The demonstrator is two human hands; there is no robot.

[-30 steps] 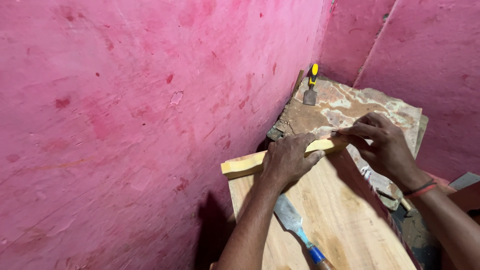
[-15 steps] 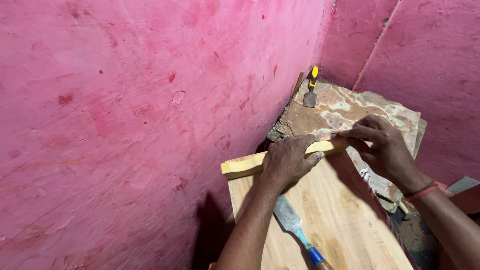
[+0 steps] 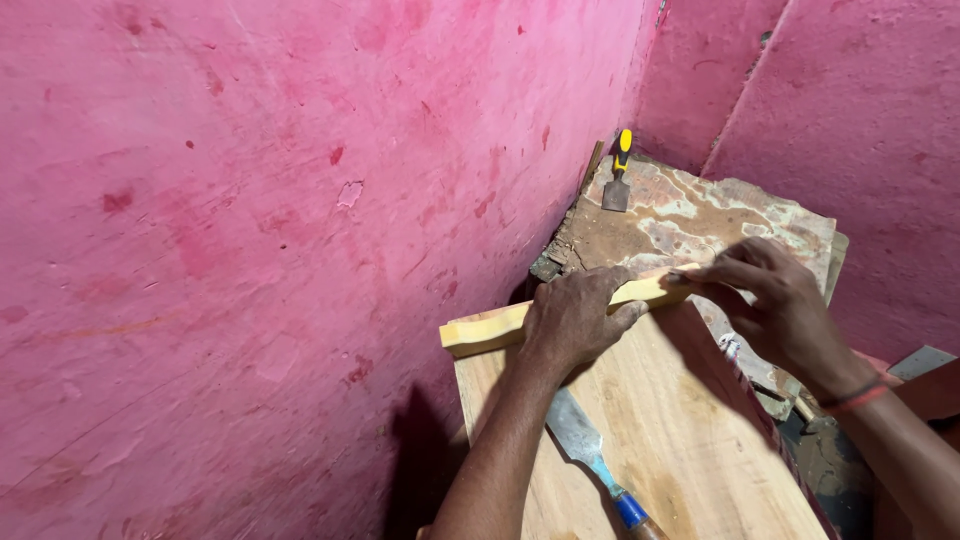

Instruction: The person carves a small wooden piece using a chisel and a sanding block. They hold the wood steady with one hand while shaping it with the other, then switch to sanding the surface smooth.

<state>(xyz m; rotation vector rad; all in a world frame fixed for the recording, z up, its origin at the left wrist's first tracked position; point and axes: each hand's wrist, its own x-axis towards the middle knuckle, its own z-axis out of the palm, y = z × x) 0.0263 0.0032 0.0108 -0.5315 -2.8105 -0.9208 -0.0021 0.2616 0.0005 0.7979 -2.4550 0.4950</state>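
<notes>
My left hand [image 3: 575, 320] presses the yellow wood strip [image 3: 490, 328] onto the plank [image 3: 680, 440]; right hand [image 3: 775, 300] fingers pinch its far end. If my grip slackens, strip could slide w/ the chisel [image 3: 590, 455] lying close by.

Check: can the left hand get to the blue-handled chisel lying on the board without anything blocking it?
Probably yes. The left hand presses on the yellow wood strip; the blue-handled chisel lies bare on the wooden board just beside that forearm, nothing over it. It would have to let go of the strip first.
</notes>
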